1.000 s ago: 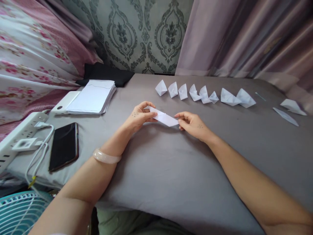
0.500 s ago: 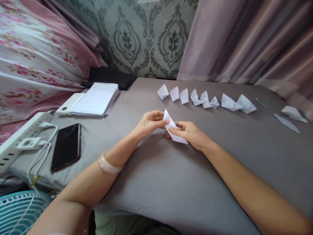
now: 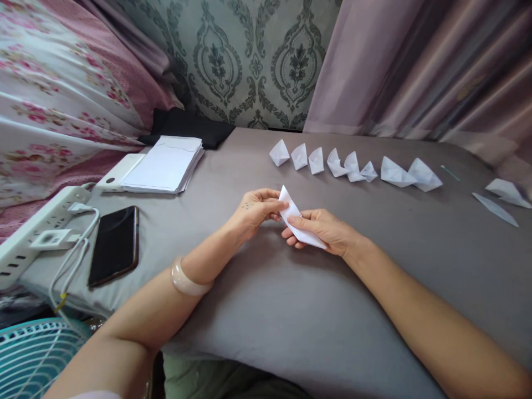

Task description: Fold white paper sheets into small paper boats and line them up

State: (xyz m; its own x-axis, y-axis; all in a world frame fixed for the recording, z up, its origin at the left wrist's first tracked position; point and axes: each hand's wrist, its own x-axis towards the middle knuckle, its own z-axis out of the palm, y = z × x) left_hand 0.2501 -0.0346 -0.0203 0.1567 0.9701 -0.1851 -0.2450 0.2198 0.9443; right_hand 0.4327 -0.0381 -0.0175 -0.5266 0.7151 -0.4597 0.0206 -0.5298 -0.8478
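Leftward, has dark phone (image 3: 114, 246) lying on grey cloth (image 3: 257, 321). With left hand (image 3: 256, 211), pinches upper end of folded white paper (image 3: 307, 238) between thumb and fingers. Over cloth, with right hand (image 3: 330, 230), clamps lower part under thumb. Beyond, rightward, has row of paper shapes (image 3: 353, 166).

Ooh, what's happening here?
Someone is holding a slim, folded white paper piece: the left hand pinches its upper end, and the right hand holds it lower down, thumb on top. Beyond, small folded white paper shapes sit in a row on grey cloth. To the left, a stack of white paper sheets lies beyond a black rectangular phone.
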